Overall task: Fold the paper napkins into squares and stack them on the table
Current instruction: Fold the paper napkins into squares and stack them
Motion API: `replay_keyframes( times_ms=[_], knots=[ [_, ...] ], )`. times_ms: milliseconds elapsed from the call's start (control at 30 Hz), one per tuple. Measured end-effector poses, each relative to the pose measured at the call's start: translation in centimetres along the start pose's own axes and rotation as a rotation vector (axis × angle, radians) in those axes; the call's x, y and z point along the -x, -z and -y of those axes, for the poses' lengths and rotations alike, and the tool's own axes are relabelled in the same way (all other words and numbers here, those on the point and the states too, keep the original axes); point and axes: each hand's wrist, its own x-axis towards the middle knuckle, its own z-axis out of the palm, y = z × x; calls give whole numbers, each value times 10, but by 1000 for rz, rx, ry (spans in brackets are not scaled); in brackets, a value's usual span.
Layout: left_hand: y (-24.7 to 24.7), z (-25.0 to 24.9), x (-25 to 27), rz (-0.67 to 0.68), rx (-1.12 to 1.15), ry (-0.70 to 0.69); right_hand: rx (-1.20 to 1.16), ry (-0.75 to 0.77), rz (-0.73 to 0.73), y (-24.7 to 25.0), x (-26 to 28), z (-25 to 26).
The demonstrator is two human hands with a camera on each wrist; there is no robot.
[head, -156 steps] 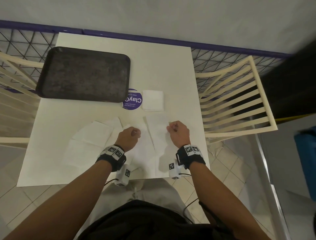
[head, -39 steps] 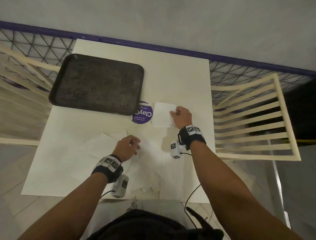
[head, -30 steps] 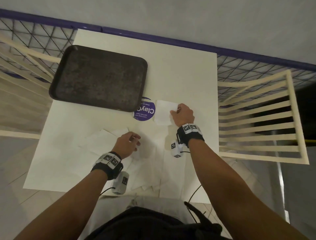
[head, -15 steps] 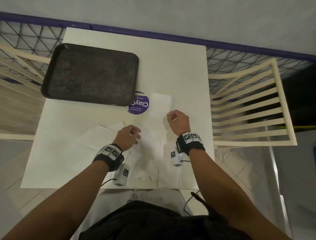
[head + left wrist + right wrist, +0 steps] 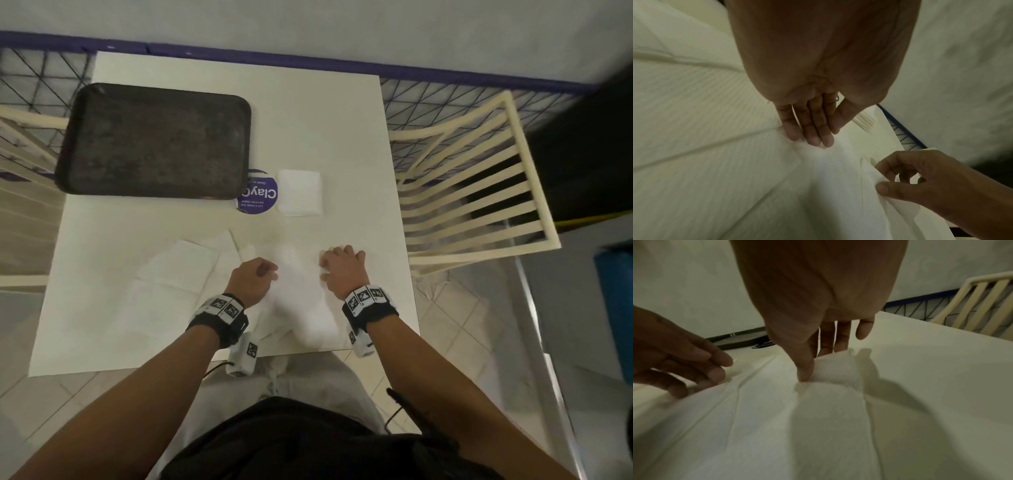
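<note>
A stack of folded white napkin squares (image 5: 299, 193) lies mid-table beside a purple sticker (image 5: 258, 198). Several unfolded white napkins overlap on the near half of the table (image 5: 325, 120). My left hand (image 5: 265, 270) rests with straight fingers (image 5: 812, 136) pressing the top unfolded napkin (image 5: 294, 291) flat. My right hand (image 5: 327, 263) pinches that napkin's far right corner between thumb and fingers; the right wrist view shows the right hand (image 5: 813, 368) with the corner lifted slightly. More open napkins (image 5: 178, 270) spread out to the left.
A dark empty tray (image 5: 154, 144) sits at the table's far left. A cream slatted chair (image 5: 472, 192) stands to the right, and another chair (image 5: 20, 137) to the left. A wall with a blue strip runs behind the table.
My right hand drew back from the folded stack to the near unfolded napkin and took hold of its far corner. The left hand stayed pressing on the napkin.
</note>
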Motion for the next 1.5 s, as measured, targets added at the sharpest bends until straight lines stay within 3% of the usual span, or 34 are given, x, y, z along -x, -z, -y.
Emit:
replay_keyframes(
  times_ms=[200, 433, 600, 733, 867, 967, 1267, 1500],
  knots=[
    [-1, -4, 7, -20, 1, -20, -136, -16, -47, 13, 4, 1],
    [-5, -21, 13, 88, 46, -169, -443, 25, -47, 69, 4, 18],
    [-5, -29, 15, -15, 220, -179, -587, 23, -116, 92, 1, 28],
    [3, -38, 16, -88, 409, -153, -666, -122, -108, 90, -4, 25],
    [17, -39, 14, -130, 460, -159, -1004, -175, 14, 81, -3, 22],
    [25, -37, 13, -149, 484, -161, -1160, -172, -8, 77, -1, 26],
    [31, -38, 16, -133, 652, -120, -1285, -165, -91, 70, -5, 37],
    [34, -35, 16, -132, 633, -127, -1303, -209, -110, 71, -6, 40]
  ],
)
